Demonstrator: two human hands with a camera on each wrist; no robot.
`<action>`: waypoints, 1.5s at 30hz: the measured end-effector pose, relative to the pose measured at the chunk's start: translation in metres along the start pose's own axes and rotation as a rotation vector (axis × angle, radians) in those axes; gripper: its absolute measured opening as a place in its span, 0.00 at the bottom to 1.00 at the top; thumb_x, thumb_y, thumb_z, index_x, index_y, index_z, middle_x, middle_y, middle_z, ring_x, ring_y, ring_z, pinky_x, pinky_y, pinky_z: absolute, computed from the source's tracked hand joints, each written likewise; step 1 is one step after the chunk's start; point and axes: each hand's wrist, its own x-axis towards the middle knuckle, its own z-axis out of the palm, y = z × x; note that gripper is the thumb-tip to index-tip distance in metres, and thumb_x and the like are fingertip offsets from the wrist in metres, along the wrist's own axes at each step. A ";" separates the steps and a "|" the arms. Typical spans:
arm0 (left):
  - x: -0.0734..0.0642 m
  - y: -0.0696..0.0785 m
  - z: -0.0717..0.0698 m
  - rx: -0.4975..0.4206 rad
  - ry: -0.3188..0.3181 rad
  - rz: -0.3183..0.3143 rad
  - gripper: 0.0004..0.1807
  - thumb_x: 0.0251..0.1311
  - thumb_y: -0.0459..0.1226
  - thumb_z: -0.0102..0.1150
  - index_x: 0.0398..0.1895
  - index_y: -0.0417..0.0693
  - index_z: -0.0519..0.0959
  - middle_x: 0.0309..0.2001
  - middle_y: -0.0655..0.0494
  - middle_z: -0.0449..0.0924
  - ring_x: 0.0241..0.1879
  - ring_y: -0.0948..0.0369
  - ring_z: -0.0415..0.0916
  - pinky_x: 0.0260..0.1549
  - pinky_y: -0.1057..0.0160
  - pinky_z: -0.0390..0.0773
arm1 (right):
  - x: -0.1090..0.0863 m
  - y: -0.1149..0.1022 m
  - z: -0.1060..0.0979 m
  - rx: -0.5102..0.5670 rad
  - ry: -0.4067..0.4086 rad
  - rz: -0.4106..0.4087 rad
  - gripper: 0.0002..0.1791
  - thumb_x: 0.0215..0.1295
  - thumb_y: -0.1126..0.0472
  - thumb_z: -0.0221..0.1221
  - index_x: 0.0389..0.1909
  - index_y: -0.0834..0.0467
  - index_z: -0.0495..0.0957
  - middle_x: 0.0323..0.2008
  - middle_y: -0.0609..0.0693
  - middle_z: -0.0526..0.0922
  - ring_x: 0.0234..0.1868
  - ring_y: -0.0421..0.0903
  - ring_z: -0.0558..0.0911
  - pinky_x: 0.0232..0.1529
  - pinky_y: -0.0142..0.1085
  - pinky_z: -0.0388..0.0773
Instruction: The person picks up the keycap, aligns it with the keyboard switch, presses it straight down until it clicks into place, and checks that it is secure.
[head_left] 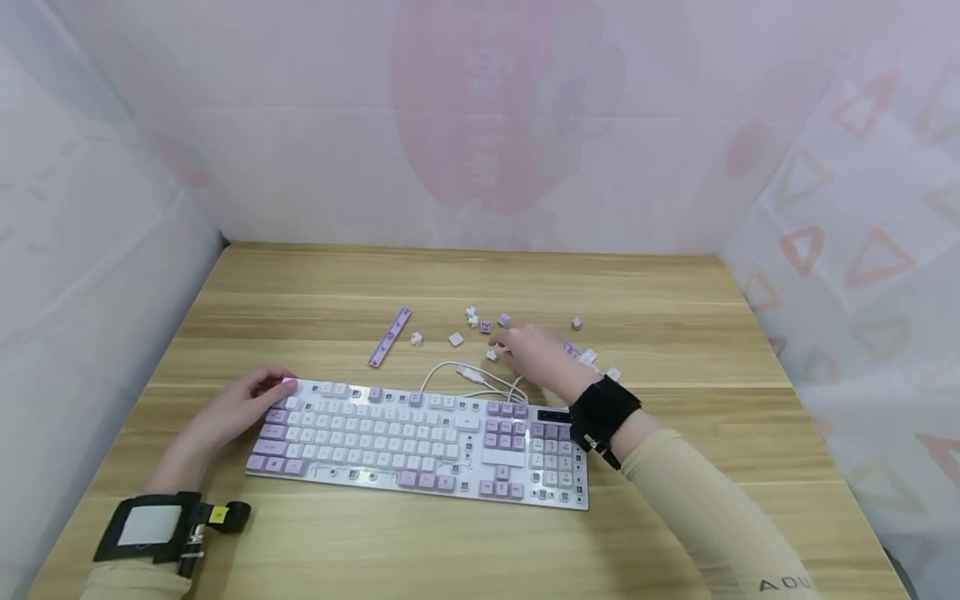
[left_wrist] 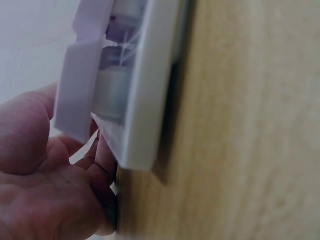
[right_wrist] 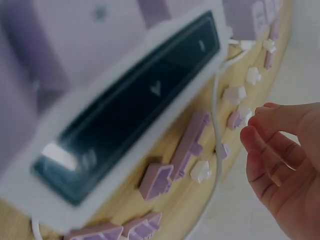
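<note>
A white and lilac computer keyboard [head_left: 352, 437] lies on the table, with bare switches showing between its keycaps. My left hand [head_left: 234, 408] holds its far left corner, the thumb on the edge. The left wrist view shows that hand [left_wrist: 50, 185] around the keyboard's side [left_wrist: 145, 110], part of its fingers hidden behind. Beyond the keyboard, my right hand [head_left: 538, 357] reaches in among loose keycaps, its fingertips close to a white keycap [head_left: 491, 355]. Seen from the right wrist, the fingers of the right hand [right_wrist: 285, 160] are loosely bent, thumb near the index finger, with nothing visible between them.
An upturned long lilac keycap [head_left: 390, 337] lies behind the keyboard. Several small white and lilac keycaps [head_left: 456, 339] are scattered nearby, more [head_left: 588, 357] beside the right wrist. A white cable [head_left: 450, 363] loops behind the keyboard. Pale printed sheets [head_left: 480, 167] wall the table.
</note>
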 end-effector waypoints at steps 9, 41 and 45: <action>-0.001 0.001 0.002 -0.001 0.001 -0.003 0.37 0.71 0.61 0.45 0.67 0.41 0.68 0.59 0.37 0.70 0.54 0.47 0.67 0.46 0.57 0.66 | 0.007 -0.004 0.017 -0.074 -0.016 -0.043 0.15 0.71 0.68 0.56 0.55 0.56 0.82 0.55 0.57 0.80 0.54 0.53 0.82 0.54 0.43 0.81; 0.000 -0.004 0.000 -0.006 -0.001 0.001 0.38 0.71 0.62 0.45 0.68 0.42 0.66 0.63 0.36 0.68 0.57 0.45 0.66 0.52 0.50 0.68 | 0.005 0.005 -0.017 0.295 -0.022 0.075 0.16 0.65 0.71 0.61 0.54 0.61 0.82 0.51 0.56 0.85 0.49 0.51 0.83 0.52 0.42 0.80; 0.000 -0.005 0.001 -0.012 0.000 0.004 0.38 0.71 0.62 0.45 0.68 0.41 0.67 0.63 0.36 0.69 0.57 0.45 0.66 0.51 0.51 0.67 | 0.005 0.007 -0.017 0.287 -0.023 0.078 0.14 0.65 0.70 0.62 0.52 0.60 0.83 0.51 0.55 0.85 0.48 0.50 0.83 0.50 0.40 0.81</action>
